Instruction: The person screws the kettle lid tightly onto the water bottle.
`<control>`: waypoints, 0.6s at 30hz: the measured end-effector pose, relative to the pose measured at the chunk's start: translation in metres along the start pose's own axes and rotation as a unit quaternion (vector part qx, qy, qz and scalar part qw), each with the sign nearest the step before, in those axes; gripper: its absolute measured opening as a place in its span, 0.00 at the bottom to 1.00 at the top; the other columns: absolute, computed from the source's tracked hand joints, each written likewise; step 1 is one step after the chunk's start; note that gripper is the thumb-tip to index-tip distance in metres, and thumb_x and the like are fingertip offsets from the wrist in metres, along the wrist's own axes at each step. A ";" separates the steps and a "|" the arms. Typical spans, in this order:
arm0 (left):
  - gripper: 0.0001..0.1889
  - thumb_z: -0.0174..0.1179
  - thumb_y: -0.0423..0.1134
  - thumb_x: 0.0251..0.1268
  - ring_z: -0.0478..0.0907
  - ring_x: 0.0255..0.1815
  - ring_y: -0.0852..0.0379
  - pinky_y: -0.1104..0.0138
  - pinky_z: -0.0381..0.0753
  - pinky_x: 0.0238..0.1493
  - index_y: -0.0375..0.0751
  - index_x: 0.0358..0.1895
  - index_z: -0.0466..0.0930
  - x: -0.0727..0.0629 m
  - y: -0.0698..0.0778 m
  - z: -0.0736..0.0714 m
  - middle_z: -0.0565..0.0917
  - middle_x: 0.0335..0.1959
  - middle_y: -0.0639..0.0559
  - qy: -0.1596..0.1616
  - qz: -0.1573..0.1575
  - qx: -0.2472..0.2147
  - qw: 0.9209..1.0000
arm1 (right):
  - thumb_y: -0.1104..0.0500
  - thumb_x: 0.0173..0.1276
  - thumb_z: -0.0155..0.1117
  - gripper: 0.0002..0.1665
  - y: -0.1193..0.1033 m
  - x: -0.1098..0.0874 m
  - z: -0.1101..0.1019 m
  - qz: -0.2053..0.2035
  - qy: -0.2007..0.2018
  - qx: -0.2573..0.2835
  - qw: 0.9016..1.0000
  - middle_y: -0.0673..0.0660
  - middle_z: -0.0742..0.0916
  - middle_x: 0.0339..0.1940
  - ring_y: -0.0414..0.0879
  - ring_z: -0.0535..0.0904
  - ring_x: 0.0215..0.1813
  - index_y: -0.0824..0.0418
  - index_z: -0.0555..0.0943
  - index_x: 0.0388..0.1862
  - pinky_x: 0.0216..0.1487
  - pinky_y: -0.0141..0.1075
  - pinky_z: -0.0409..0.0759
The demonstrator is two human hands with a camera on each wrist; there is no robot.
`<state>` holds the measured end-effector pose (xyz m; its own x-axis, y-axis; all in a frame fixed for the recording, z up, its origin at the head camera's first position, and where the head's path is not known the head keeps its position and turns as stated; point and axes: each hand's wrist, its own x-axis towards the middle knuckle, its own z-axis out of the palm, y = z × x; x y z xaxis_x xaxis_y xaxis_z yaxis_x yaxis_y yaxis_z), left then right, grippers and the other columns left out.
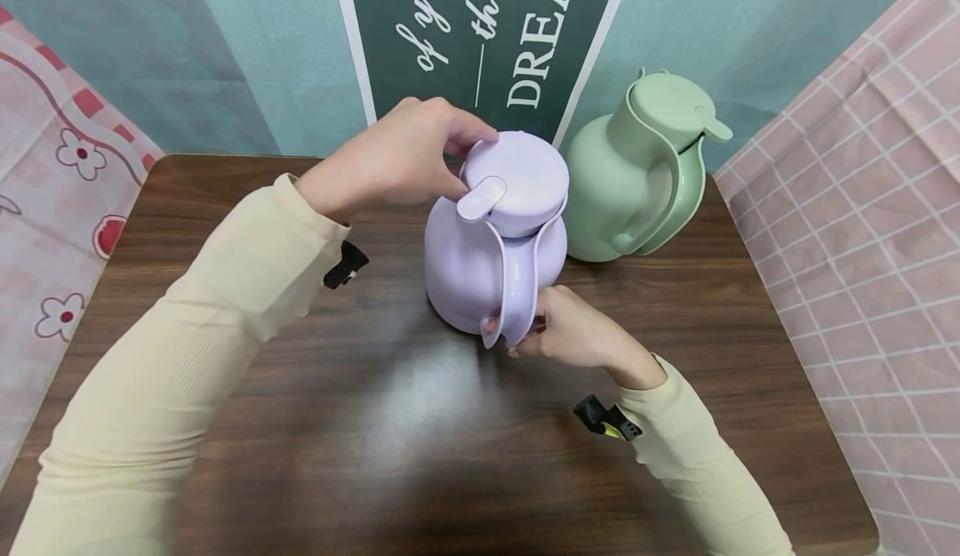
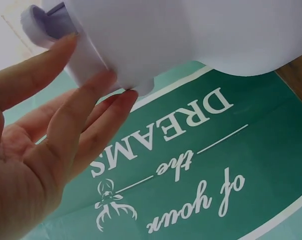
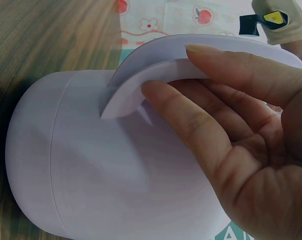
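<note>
A lavender thermos jug (image 1: pixel 459 260) stands upright on the wooden table, its handle towards the front. My left hand (image 1: pixel 408 152) grips the side of its round lid (image 1: pixel 525 164), thumb beside the lid's lever (image 1: pixel 482 198). In the left wrist view the fingertips (image 2: pixel 103 80) touch the lid's edge. Low down, my right hand (image 1: pixel 573 331) holds the jug's handle (image 1: pixel 517 293); in the right wrist view, fingers reach through beneath the handle (image 3: pixel 133 90) while the thumb lies along its outer side. The jug's spout side is hidden in the head view.
Close behind on the right stands a green thermos jug (image 1: pixel 607 181) of the same shape. A dark green banner (image 1: pixel 457 64) with white lettering hangs at the back. Patterned cloths flank the table (image 1: pixel 360 456), a pink tiled one (image 1: pixel 862 231) on the right.
</note>
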<state>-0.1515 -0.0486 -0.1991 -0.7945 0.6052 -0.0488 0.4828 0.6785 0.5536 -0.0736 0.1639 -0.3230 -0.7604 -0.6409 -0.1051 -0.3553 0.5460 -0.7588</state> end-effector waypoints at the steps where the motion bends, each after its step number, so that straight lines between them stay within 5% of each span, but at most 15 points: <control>1: 0.22 0.62 0.29 0.49 0.74 0.46 0.58 0.66 0.69 0.47 0.43 0.52 0.78 -0.001 0.000 -0.001 0.82 0.42 0.53 -0.002 0.002 0.000 1.000 | 0.70 0.48 0.67 0.14 0.000 0.000 0.000 0.000 0.000 0.001 1.000 0.46 0.85 0.31 0.36 0.76 0.34 0.60 0.85 0.37 0.37 0.31 0.75; 6: 0.13 0.54 0.28 0.49 0.74 0.38 0.60 0.67 0.68 0.37 0.46 0.37 0.81 -0.007 0.005 -0.004 0.84 0.32 0.57 -0.013 -0.005 0.003 1.000 | 0.70 0.48 0.68 0.14 0.000 0.000 0.000 -0.001 0.001 -0.003 1.000 0.44 0.85 0.31 0.36 0.75 0.34 0.60 0.85 0.37 0.37 0.31 0.74; 10: 0.03 0.56 0.33 0.50 0.66 0.27 0.57 0.67 0.63 0.26 0.42 0.22 0.77 -0.008 0.010 -0.003 0.75 0.17 0.56 -0.005 -0.017 0.035 0.999 | 0.69 0.49 0.68 0.14 0.000 0.000 0.000 0.000 0.003 -0.008 1.000 0.45 0.85 0.30 0.37 0.75 0.34 0.59 0.85 0.36 0.37 0.31 0.74; 13: 0.09 0.61 0.38 0.48 0.64 0.24 0.55 0.67 0.63 0.23 0.40 0.17 0.73 -0.006 0.011 0.002 0.69 0.14 0.51 0.005 -0.025 0.069 0.997 | 0.69 0.49 0.68 0.14 0.000 0.000 -0.001 0.000 0.004 -0.010 1.000 0.45 0.84 0.29 0.37 0.75 0.33 0.59 0.85 0.36 0.37 0.31 0.74; 18: 0.10 0.66 0.39 0.44 0.69 0.27 0.54 0.66 0.69 0.25 0.40 0.17 0.75 0.000 0.009 0.010 0.75 0.20 0.50 0.024 -0.027 0.101 0.994 | 0.70 0.48 0.69 0.15 0.000 0.000 0.000 0.000 0.005 -0.007 1.000 0.44 0.85 0.30 0.37 0.75 0.35 0.60 0.85 0.37 0.40 0.32 0.73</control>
<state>-0.1435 -0.0383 -0.2026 -0.8359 0.5480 -0.0321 0.4985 0.7823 0.3735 -0.0740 0.1638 -0.3228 -0.7658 -0.6357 -0.0977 -0.3629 0.5525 -0.7503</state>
